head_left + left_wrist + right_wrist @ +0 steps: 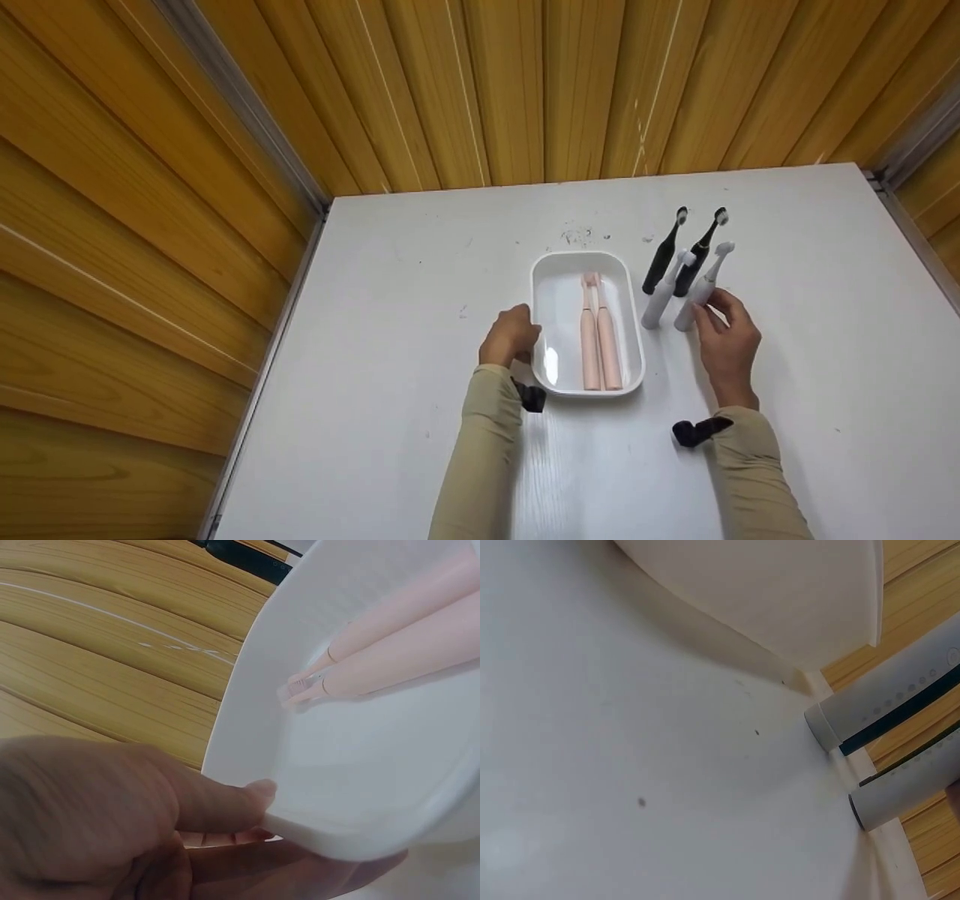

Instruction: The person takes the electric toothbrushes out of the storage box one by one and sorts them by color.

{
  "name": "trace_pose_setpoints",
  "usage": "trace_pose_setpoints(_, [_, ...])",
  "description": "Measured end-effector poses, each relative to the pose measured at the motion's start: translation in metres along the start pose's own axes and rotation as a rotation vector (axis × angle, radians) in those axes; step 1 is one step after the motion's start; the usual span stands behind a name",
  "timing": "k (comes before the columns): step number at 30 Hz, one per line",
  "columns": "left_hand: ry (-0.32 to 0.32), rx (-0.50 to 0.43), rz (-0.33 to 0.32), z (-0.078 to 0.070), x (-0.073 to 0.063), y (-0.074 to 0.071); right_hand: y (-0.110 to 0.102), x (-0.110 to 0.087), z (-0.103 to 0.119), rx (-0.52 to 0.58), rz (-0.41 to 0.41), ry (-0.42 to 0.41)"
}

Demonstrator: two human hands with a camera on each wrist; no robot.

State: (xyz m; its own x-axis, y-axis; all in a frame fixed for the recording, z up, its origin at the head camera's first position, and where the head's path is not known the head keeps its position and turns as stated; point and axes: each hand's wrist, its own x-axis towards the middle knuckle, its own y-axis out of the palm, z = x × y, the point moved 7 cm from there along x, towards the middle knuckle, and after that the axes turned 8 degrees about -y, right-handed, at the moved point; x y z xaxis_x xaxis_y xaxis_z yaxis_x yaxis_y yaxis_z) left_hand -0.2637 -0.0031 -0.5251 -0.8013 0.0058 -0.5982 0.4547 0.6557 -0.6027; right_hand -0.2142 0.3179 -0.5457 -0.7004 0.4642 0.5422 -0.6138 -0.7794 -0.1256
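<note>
My left hand (510,335) grips the left rim of a white tray (556,319). In the left wrist view its thumb lies over the rim and the fingers are beneath. Two pink electric toothbrushes (590,349) lie side by side in the tray, heads toward the far end. To the tray's right, my right hand (729,341) pinches an upright white electric toothbrush (703,292) between thumb and fingers. In the right wrist view, the base of that white toothbrush (900,791) is near the tabletop; whether it touches is hard to tell.
Another white toothbrush (660,300) stands just left of the held one. Two black toothbrushes (661,262) stand behind them. All are on a white table (390,337), bounded by wood-patterned panels (510,90) at the back and left.
</note>
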Motion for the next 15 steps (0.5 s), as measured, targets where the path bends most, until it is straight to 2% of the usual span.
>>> trace_pose_setpoints(7, [-0.001, 0.004, 0.002, 0.000, -0.002, 0.000, 0.000, -0.003, 0.003, -0.032, 0.020, 0.009])
trace_pose_setpoints(12, [-0.011, -0.007, 0.012, 0.000, -0.002, 0.000, -0.001, -0.003, 0.020, -0.044, 0.016, -0.014])
trace_pose_setpoints(15, [-0.016, -0.016, 0.012, 0.000, -0.002, 0.000, -0.002, -0.003, 0.019, -0.052, 0.012, -0.031])
